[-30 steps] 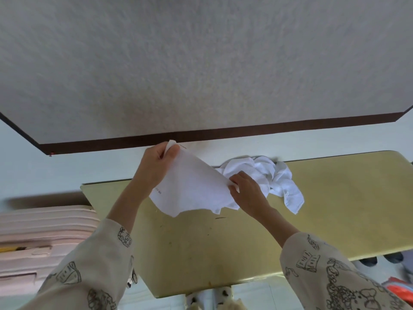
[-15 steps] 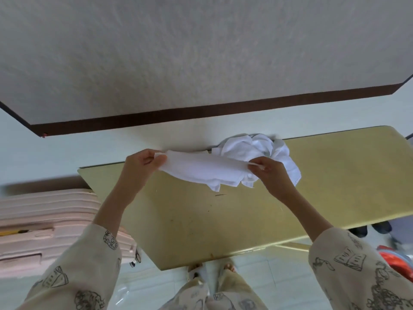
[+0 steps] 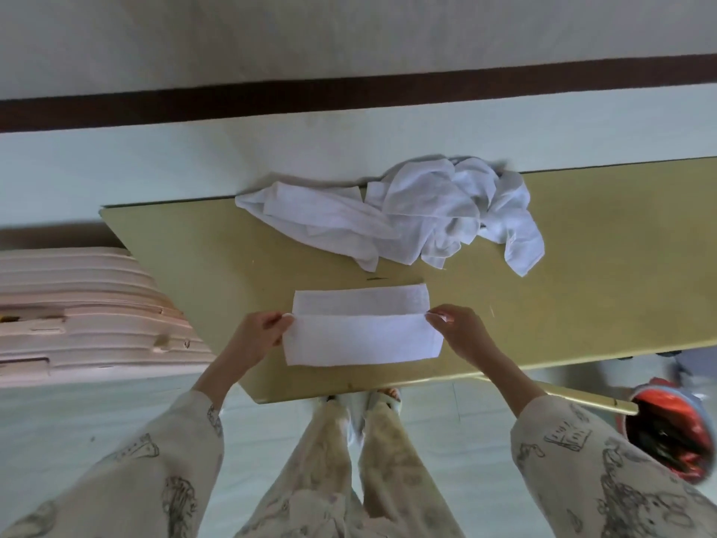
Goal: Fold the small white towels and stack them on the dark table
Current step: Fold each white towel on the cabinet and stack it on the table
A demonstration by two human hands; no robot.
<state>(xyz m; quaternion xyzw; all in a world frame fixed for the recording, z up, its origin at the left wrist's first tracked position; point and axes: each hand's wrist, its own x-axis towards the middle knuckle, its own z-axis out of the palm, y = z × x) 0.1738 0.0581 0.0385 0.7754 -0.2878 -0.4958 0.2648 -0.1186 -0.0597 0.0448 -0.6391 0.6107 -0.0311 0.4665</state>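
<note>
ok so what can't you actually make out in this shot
- Head view: how many towels make up the crumpled towel pile; they overlap in one heap.
- How many layers the folded towel has; only its top faces show.
- Fingertips of the left hand and right hand beneath the towel's ends.
- Contents of the red bin; cut off by the right edge and dark inside.

The table (image 3: 582, 304) has a yellowish-olive top with a few small marks. A flat white towel (image 3: 362, 328), folded into a long band with one layer lapped over the other, lies near the front edge, towards the left end. A heap of crumpled white towels (image 3: 419, 215) sits against the back edge, one of them trailing out towards the back left corner.
</note>
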